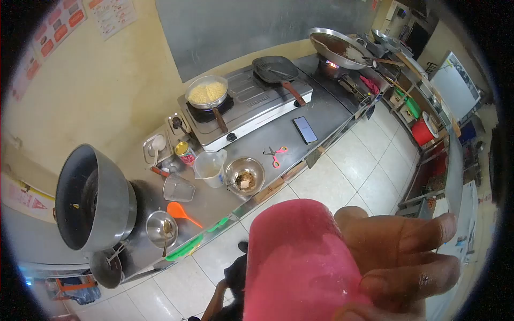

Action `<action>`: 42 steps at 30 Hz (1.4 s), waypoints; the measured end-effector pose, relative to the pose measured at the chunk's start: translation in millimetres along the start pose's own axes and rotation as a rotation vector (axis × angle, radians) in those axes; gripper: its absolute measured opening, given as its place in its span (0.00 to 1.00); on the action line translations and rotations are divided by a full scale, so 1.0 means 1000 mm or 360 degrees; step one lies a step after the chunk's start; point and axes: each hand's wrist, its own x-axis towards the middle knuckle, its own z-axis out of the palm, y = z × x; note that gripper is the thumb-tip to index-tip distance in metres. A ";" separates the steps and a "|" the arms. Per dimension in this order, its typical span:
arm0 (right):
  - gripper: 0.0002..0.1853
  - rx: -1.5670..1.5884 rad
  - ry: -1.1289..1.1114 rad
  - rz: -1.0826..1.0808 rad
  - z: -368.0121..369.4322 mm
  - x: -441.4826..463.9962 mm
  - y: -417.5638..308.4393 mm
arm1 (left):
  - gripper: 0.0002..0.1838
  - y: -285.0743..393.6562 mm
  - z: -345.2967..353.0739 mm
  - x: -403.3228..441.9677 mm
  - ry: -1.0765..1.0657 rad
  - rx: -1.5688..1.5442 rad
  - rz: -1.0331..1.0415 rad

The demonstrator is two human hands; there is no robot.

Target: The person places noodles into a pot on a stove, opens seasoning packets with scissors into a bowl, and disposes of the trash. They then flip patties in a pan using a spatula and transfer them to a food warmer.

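Observation:
A smooth, rounded pink object (300, 257) fills the lower middle, very close to the camera; its kind is unclear. My right hand (399, 257) is at its right side with fingers bent, and a fingertip presses against the pink surface. I do not see my left hand. Beyond, on the metal counter, are a steel bowl (251, 168) with brown and pale contents, pink-handled scissors (276, 156), a clear measuring jug (210, 170), and a phone (304, 130).
A gas stove (246, 99) carries a pan of noodles (207, 92) and a grill pan (274, 69). A large wok (340, 48) stands farther back. At left are a deep grey pot (96, 198), small bowl (162, 229) and orange spoon (182, 213). A person's forearm (216, 302) shows below.

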 end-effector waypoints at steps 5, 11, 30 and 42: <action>0.21 -0.0005 0.0099 -0.0120 0.004 0.008 0.025 | 0.21 0.009 -0.012 0.007 -0.0025 0.0060 0.0024; 0.22 -0.0071 0.0157 -0.0210 0.005 0.011 0.033 | 0.21 0.018 -0.021 0.013 -0.0054 0.0107 0.0051; 0.32 0.0044 -0.0011 0.0007 0.018 -0.014 0.004 | 0.21 0.034 -0.031 0.028 -0.0109 0.0151 0.0085; 0.37 0.0269 -0.0601 0.1583 0.036 -0.175 0.192 | 0.22 -0.009 -0.009 0.004 -0.0132 0.0045 0.0059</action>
